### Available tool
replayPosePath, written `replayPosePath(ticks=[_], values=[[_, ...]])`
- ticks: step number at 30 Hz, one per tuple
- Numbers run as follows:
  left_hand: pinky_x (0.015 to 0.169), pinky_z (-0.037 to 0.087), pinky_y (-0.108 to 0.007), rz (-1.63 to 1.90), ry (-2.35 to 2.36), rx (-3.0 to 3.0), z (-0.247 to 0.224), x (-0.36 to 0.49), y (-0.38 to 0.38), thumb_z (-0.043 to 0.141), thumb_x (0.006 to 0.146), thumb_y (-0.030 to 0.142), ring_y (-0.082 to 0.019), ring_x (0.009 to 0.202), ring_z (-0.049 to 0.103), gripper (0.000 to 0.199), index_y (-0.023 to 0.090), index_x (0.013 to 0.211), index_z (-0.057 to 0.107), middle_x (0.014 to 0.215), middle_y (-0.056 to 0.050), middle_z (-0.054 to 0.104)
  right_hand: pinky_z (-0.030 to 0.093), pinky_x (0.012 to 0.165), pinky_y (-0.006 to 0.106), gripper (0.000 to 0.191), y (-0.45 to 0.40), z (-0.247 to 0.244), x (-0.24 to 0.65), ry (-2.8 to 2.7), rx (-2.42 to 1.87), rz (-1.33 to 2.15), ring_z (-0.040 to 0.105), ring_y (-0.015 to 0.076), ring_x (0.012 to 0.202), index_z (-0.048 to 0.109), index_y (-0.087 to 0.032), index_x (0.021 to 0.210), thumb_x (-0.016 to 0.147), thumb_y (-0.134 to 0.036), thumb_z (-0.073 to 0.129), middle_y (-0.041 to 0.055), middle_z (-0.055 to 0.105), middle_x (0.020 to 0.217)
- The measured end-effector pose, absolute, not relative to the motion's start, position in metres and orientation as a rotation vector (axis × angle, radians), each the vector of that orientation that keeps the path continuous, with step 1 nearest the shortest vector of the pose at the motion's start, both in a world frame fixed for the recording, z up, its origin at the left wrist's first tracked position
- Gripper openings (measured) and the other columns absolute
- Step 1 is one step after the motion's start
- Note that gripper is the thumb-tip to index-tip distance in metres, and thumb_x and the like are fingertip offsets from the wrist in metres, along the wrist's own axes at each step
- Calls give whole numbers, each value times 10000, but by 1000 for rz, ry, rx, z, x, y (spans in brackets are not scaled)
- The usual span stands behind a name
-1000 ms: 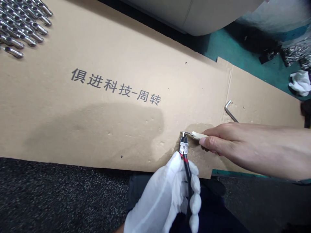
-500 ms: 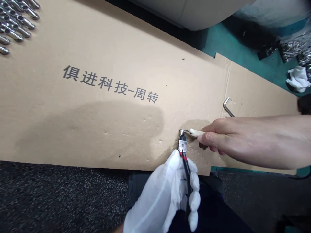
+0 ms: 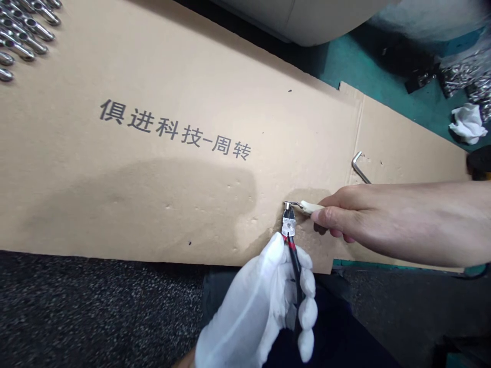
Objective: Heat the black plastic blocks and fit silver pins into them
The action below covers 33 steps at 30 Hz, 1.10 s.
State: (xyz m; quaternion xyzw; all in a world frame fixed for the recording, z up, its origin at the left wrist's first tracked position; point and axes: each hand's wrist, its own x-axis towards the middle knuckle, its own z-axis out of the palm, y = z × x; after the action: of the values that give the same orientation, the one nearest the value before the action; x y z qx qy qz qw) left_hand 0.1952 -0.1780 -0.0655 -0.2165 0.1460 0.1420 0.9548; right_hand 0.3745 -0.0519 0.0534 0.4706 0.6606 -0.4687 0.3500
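In a white glove, my left hand (image 3: 264, 301) is wrapped round dark-handled pliers (image 3: 289, 226) with red bands, their jaws pointing away from me. A small shiny metal piece (image 3: 287, 206) sits at the jaw tips. My bare right hand (image 3: 337, 212) comes in from the right and grips a tool with a pale handle (image 3: 310, 207). The thin bent metal tip of that tool touches or nearly touches the small piece. Both tools are over the cardboard sheet (image 3: 184, 189), near its front edge.
Several shiny metal tubes with holes (image 3: 23, 30) lie at the far left. A bent metal rod (image 3: 359, 167) is just beyond my right forearm. At the upper right are a crumpled white cloth (image 3: 468, 123) and bagged metal parts (image 3: 460, 76) on a green surface (image 3: 345, 64).
The view has shifted very slightly. Both hands keep their grips, and the pale-handled tool and pliers stay almost in the same place.
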Motion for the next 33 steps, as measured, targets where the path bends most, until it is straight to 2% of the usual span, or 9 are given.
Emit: replayPosePath(ticks=[5,12,15,18,23,26,29,33], values=[[498,571,-302,293,296,-451,-62,194,-176,355,1049,514,-178,617,641,452,157,1010,629,848,-51,620,524,768,436,396,-50,51,375,1688,1210,-1228,696,287,842,725,-221,921,973,-273,336,84,741,892],[509,579,-313,300,217,-500,-66,196,-180,353,1051,517,-194,623,659,450,171,1019,638,839,-55,653,516,685,413,298,-49,50,374,1710,1149,-1227,662,260,677,653,-208,785,891,-234,376,90,694,767],[466,579,-310,306,273,-511,-64,199,-182,356,1048,539,-186,590,646,476,171,1000,655,815,-49,642,517,692,422,248,-50,50,371,1751,1075,-1183,681,293,735,688,-186,833,817,-236,445,136,714,842],[419,555,-298,344,337,-520,-62,201,-185,368,1034,572,-175,553,619,498,171,993,661,800,-48,631,525,720,440,285,-49,51,368,1713,1062,-1181,690,326,814,704,-168,882,819,-285,452,172,728,928],[462,568,-298,348,299,-530,-64,201,-188,362,1041,554,-176,591,638,484,173,1003,659,835,-52,637,525,684,384,523,-48,50,372,1478,1222,-1345,662,249,718,657,-206,819,998,-450,230,88,712,817],[477,588,-324,344,235,-573,-68,201,-189,294,1058,541,-196,615,668,536,161,1013,669,849,-67,649,520,717,357,522,-52,47,381,1477,1335,-1417,666,237,775,670,-220,829,1022,-494,270,51,714,824],[478,597,-331,351,232,-568,-70,200,-189,276,1066,521,-201,620,679,553,144,1012,676,848,-75,655,514,680,354,541,-56,46,385,1454,1410,-1417,666,237,755,699,-223,873,1024,-553,298,44,726,827],[486,596,-326,323,277,-587,-67,198,-186,309,1060,536,-199,638,679,538,142,1018,674,866,-79,655,509,685,358,536,-55,48,381,1470,1364,-1416,662,231,720,686,-218,800,1008,-531,304,53,724,799]])
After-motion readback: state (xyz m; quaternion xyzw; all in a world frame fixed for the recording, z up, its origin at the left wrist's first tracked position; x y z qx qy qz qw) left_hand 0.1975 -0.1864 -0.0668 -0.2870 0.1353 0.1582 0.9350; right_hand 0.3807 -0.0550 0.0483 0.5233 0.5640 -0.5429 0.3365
